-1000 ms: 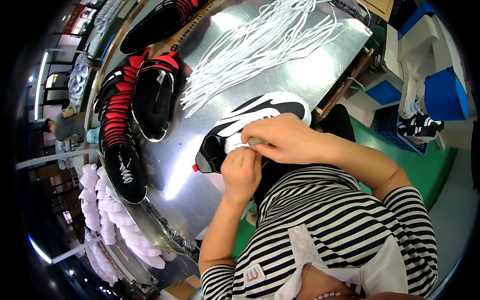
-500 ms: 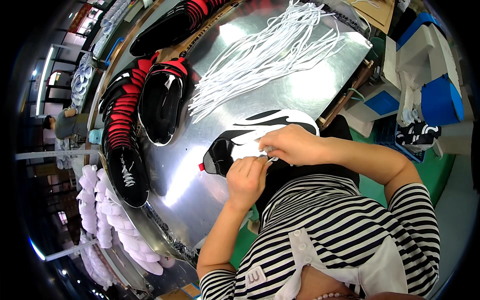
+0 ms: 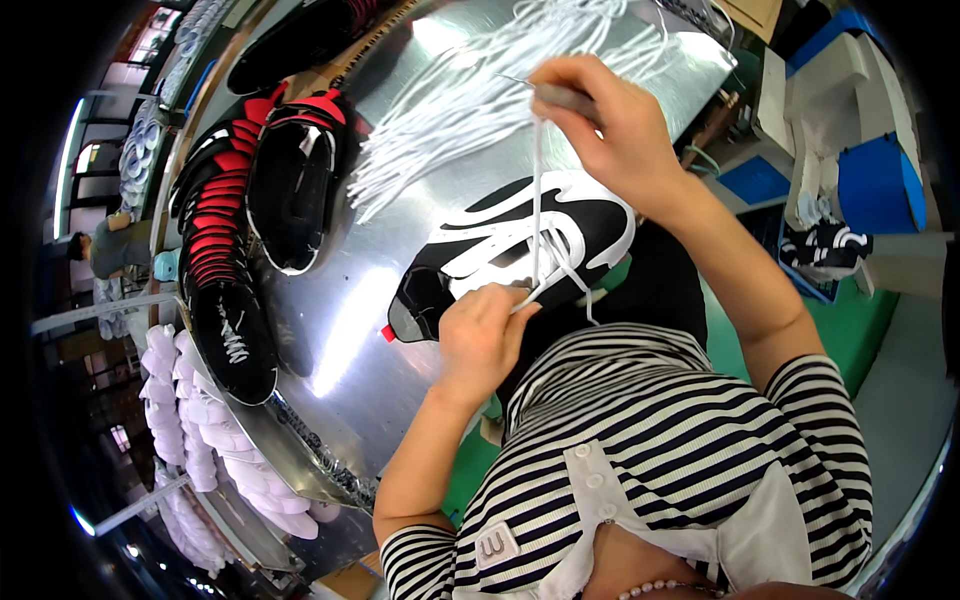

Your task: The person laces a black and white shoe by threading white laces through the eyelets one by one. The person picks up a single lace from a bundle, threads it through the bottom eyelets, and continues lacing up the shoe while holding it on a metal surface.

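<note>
A black and white shoe upper (image 3: 480, 222) with a small red heel tab lies at the table's near edge, its toe to the right. My left hand (image 3: 482, 338) is closed on its near side, beside the tongue, with thumb and finger at the lace; the fingertips' exact grip is partly hidden. Raised above the shoe, my right hand (image 3: 622, 125) grips a lacing hook (image 3: 568, 103) with a greyish handle and a thin metal tip pointing left. A white shoelace (image 3: 538, 190) runs taut from that hand down to the eyelets. Another lace end hangs over the near side.
Beyond the shoe, a bundle of white laces (image 3: 470, 100) lies on the metal table (image 3: 345, 300). Nested black and red shoe uppers (image 3: 215, 215) line its left side, and a single upper (image 3: 292, 190) stands beside them. White shoe parts (image 3: 225, 430) hang lower left; a blue crate (image 3: 825, 290) sits at right.
My right hand has lifted up and away from the shoe, drawing the white lace upward with the hook. My left hand stays at the shoe. The whole view has shifted slightly.
</note>
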Demonstrator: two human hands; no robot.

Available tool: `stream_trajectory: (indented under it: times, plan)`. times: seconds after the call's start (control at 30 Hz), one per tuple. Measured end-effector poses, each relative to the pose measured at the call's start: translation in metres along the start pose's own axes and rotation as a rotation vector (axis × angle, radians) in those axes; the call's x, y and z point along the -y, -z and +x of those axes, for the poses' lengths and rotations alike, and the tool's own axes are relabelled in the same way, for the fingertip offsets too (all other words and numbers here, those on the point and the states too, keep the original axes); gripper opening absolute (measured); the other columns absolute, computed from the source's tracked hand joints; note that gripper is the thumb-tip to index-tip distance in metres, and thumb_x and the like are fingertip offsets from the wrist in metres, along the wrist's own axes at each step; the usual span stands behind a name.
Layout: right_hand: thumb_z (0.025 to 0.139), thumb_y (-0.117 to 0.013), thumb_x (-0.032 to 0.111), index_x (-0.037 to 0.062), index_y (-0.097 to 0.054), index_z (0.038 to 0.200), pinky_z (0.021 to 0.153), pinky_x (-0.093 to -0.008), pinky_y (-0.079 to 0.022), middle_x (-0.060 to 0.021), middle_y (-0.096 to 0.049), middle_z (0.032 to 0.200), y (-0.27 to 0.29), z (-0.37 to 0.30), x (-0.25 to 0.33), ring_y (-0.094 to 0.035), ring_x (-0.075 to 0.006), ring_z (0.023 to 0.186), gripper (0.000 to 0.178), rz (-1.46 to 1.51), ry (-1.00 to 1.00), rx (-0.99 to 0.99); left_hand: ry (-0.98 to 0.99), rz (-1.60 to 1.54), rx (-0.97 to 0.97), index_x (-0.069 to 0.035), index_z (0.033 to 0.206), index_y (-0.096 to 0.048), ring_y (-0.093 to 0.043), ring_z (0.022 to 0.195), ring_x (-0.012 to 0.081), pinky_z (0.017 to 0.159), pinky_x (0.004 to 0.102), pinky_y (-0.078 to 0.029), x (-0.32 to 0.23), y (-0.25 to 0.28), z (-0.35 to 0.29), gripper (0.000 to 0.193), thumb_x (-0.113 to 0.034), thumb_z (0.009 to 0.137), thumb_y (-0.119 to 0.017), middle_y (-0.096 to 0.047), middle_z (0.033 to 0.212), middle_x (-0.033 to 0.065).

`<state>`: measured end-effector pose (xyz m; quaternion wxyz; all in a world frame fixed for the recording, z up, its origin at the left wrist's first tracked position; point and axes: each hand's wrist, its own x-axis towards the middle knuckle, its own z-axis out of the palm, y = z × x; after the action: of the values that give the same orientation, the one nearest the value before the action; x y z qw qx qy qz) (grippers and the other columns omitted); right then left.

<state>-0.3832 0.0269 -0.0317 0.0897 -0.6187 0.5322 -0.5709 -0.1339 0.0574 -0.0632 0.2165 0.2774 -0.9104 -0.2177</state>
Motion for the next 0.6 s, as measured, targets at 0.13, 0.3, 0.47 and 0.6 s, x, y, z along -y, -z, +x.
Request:
stream_trajectory:
  times: [0.13,0.3,0.47,0.6]
  plan:
    - [0.084,-0.068,0.004,0.0058,-0.061,0.107,0.066,-0.0307,-0.053,-0.0109,-0.068,0.091,-0.019,-0.053,0.008,-0.068,-0.027,0.076,0.024,0.15,-0.111,0.267,0.287,-0.313,0.056,-0.002,0.12,-0.045,-0.068,0.076,0.0305,0.068,0.0351,-0.053,0.007,0.007,0.006,0.051,-0.017,0.084,-0.077,-0.069,0.088,0.0141]
    - [0.082,-0.07,0.004,0.0088,-0.063,0.105,0.061,-0.0297,-0.052,-0.0099,-0.069,0.085,-0.048,-0.073,0.008,-0.068,-0.0243,0.071,0.024,0.265,-0.276,0.266,0.629,-0.417,-0.06,0.0,0.141,-0.035,-0.066,0.091,0.0333,0.08,0.0385,-0.051,0.003,0.008,0.02,0.067,-0.027,0.09,-0.068,-0.066,0.101,0.0205]
    - [0.078,-0.07,0.001,0.0097,-0.064,0.103,0.058,-0.0289,-0.052,-0.0062,-0.07,0.084,-0.041,-0.082,0.008,-0.068,-0.0224,0.068,0.027,0.091,-0.064,0.3,0.624,-0.267,-0.191,0.0,0.125,-0.055,-0.06,0.098,0.0358,0.085,0.0417,-0.047,0.013,-0.007,0.02,0.054,-0.03,0.084,-0.075,-0.062,0.109,0.0223]
    - [0.079,-0.067,0.003,0.0098,-0.06,0.11,0.059,-0.0318,-0.052,-0.0059,-0.071,0.089,-0.031,-0.083,0.007,-0.069,-0.0244,0.07,0.033,0.102,-0.078,0.432,0.674,-0.278,-0.262,-0.003,0.115,-0.06,-0.06,0.092,0.0332,0.081,0.041,-0.046,0.011,-0.013,0.021,0.049,-0.027,0.077,-0.08,-0.063,0.098,0.0172]
